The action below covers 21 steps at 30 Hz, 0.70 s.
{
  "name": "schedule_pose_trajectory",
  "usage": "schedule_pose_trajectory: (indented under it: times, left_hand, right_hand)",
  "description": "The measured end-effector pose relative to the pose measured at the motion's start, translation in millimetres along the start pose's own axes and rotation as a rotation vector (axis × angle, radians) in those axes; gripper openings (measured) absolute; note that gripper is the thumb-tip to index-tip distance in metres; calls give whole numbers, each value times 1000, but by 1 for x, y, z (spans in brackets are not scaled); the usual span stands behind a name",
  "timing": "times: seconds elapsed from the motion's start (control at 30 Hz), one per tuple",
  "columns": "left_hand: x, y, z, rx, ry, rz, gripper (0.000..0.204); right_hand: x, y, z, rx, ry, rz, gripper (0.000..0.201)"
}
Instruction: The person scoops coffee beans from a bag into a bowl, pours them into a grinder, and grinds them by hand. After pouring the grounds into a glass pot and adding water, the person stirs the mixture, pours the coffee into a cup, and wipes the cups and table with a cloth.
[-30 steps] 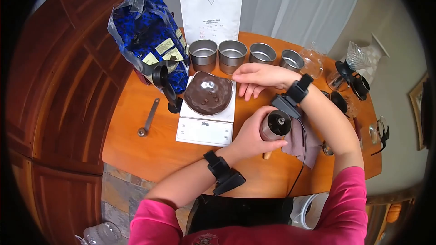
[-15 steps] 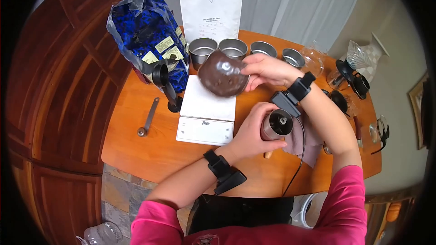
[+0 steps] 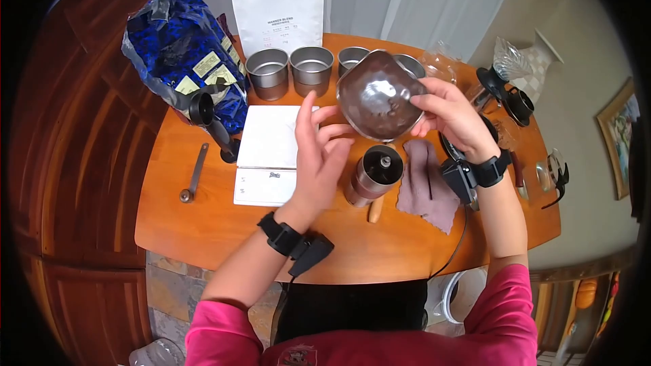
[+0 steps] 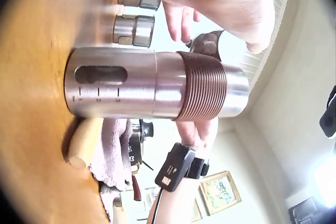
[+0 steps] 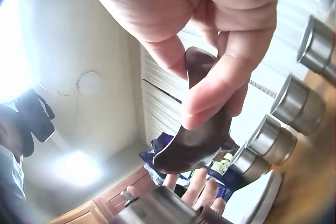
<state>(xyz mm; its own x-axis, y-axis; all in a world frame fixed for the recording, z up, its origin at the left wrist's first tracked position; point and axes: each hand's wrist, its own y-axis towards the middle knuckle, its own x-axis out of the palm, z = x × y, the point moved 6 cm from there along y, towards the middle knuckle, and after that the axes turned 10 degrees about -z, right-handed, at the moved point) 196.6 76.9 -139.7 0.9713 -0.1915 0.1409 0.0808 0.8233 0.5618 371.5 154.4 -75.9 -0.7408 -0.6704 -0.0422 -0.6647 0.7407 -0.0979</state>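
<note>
My right hand (image 3: 453, 116) pinches the rim of a glossy dark brown bowl (image 3: 380, 88) between thumb and fingers, holding it up behind the grinder. A few small dark spots show on the bowl's inside. In the right wrist view the bowl (image 5: 191, 145) tilts, its curved rim in my fingers. Upright on the table stands a steel hand coffee grinder (image 3: 366, 186), its top uncovered and its shaft showing. The left wrist view shows the grinder's ribbed brown band and slotted window (image 4: 101, 74). My left hand (image 3: 319, 163), fingers spread and holding nothing, is raised left of the grinder.
A white scale (image 3: 264, 186) lies left of the grinder. Several metal cups (image 3: 267, 85) line the back, before a white bag (image 3: 278, 13) and a blue bag (image 3: 180, 47). A wooden knob (image 3: 375, 211) and mauve cloth (image 3: 427, 193) lie by the grinder; a measuring spoon (image 3: 194, 175) lies far left.
My right hand has picked the brown bowl up off the scale and brought it right, towards the grinder. My left hand has let go of the grinder, which now stands on the table.
</note>
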Motion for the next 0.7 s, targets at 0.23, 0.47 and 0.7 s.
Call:
schedule_pose_trajectory:
  times: [0.23,0.47,0.7]
  left_hand:
    - [0,12,-11,-168,-300,-53,61]
    - [-8,13,-18,-205,-451,60,54]
    - [-12,7,-28,-283,-529,124,54]
  right_hand:
    - [11,19,20,18,47,-36,23]
    - [27,32,23,46,-47,-109,27]
    - [30,2,-20,-102,-397,175,36]
